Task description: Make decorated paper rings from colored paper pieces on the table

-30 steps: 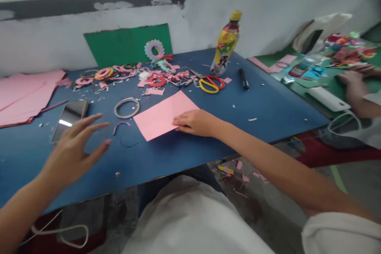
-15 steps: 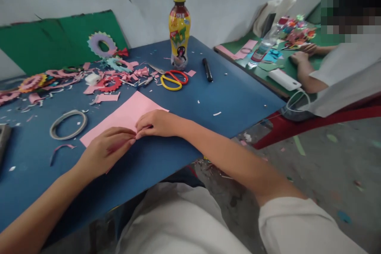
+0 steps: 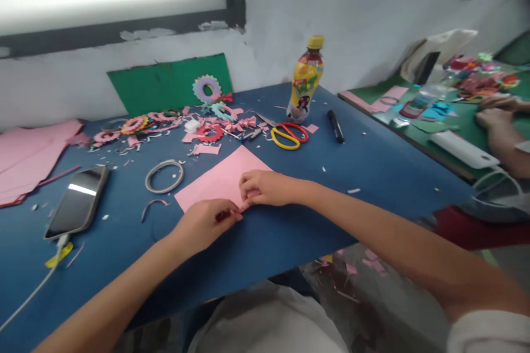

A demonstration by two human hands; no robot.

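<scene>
A pink sheet of paper (image 3: 219, 174) lies on the blue table, its near edge under both hands. My left hand (image 3: 207, 223) pinches that edge with thumb and fingertips. Close beside it, my right hand (image 3: 265, 187) is closed on the same edge, fingers curled; the fingertips of the two hands nearly meet. The part of the paper beneath the hands is hidden. Left of the sheet lie a roll of tape (image 3: 164, 176) and a thin curved pink strip (image 3: 154, 205). Beyond it rest scissors (image 3: 290, 135) with one yellow and one red handle.
Pink scraps and cut paper rings (image 3: 207, 90) line the back. A drink bottle (image 3: 305, 80) and black marker (image 3: 335, 126) stand and lie at right. A phone (image 3: 78, 204) with a cable and stacked pink sheets (image 3: 37, 154) are left. A co-worker's hands (image 3: 497, 113) rest at the green table.
My view has swung left and up, bringing the phone, pink stack and window into sight. Both hands keep hold of the paper's near edge with little shift.
</scene>
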